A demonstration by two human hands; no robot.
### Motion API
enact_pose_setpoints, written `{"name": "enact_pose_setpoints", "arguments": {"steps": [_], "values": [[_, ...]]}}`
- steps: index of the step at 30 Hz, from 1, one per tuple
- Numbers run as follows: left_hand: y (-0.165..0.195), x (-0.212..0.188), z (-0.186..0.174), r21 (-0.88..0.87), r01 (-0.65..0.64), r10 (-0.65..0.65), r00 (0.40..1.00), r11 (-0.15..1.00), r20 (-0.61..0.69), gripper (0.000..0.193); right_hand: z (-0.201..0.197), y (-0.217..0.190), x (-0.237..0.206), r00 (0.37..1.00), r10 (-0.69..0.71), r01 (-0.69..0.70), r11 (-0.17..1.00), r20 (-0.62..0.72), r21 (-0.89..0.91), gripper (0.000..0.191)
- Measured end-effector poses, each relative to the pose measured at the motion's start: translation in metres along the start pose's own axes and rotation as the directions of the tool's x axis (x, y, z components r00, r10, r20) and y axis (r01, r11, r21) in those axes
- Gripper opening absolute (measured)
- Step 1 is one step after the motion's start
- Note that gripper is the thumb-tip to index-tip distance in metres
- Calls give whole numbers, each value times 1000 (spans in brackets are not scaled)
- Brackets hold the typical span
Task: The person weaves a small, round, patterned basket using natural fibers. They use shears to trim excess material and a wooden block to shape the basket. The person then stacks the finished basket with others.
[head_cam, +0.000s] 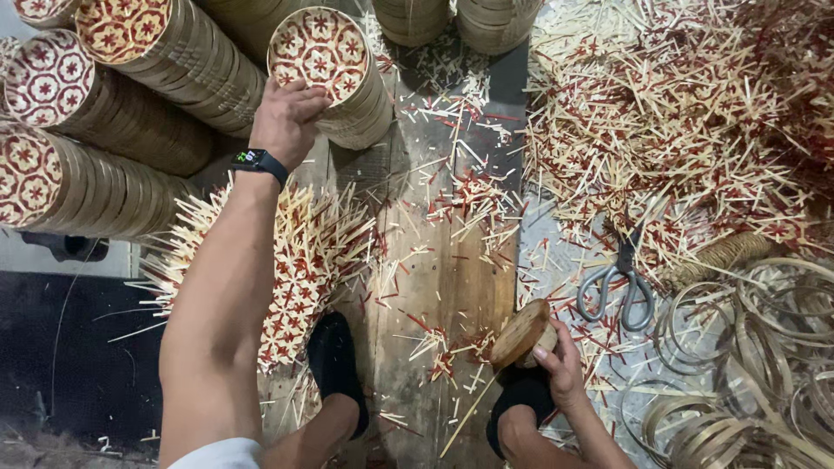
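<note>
A stack of round woven bamboo lids (334, 78) is lying on its side at far centre, its red-and-cream flower-patterned face turning upward. A round wooden block (523, 333) is sitting tilted at near right, showing its flat, pale, grained face.
</note>
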State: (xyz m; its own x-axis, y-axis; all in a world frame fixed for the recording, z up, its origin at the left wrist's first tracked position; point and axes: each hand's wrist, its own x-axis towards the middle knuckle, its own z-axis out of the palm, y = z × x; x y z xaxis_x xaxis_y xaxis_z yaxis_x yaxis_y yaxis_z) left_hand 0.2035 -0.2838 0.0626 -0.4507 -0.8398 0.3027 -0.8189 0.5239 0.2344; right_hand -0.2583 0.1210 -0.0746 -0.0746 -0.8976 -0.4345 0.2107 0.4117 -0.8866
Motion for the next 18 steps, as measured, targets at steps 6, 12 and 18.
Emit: {"name": "enact_pose_setpoints", "arguments": {"steps": [6,12,18], "values": [[5,-1,0,17,23,-21,994,1000,-111,38,1,-3,-1,1000,-14,14,1000,1,-25,78],[1,-2,-6,-23,43,-43,999,999,14,46,3,-7,0,1000,23,-23,1000,-13,-15,80],[1,1,-1,24,56,-57,997,998,60,42,1,-4,0,1000,25,-25,1000,-8,4,79]]}}
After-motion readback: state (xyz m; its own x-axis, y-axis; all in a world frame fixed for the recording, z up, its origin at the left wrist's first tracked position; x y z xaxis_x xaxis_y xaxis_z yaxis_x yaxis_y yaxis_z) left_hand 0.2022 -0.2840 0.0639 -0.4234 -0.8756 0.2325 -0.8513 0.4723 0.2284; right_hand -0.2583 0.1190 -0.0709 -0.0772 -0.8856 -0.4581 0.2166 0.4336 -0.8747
